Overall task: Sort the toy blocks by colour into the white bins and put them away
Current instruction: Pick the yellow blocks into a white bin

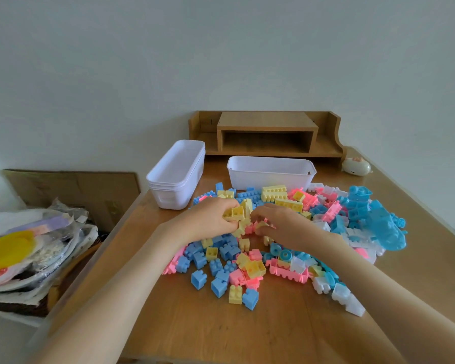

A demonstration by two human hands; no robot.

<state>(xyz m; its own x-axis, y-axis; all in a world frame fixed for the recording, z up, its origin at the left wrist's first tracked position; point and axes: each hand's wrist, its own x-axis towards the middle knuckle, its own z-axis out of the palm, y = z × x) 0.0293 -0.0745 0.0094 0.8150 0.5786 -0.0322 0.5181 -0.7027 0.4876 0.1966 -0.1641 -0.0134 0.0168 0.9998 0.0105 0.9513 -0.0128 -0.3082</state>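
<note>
A heap of pastel toy blocks point(286, 232) in yellow, pink, blue and white covers the middle of the wooden desk point(184, 324). My left hand point(208, 219) grips several yellow blocks point(237, 212) above the heap. Close beside it, my right hand point(284, 224) curls its fingers round a small yellow block point(261, 225) among pink ones. One white bin point(271, 170) stands behind the heap. A nested stack of white bins point(176, 174) stands at the back left.
A wooden desk shelf point(265, 132) lines the back edge, with a small cream gadget point(356, 166) at its right. Left of the desk lie cardboard point(71, 187) and a pile of plastic bags point(34, 240). Large blue toy parts point(384, 227) lie on the heap's right side.
</note>
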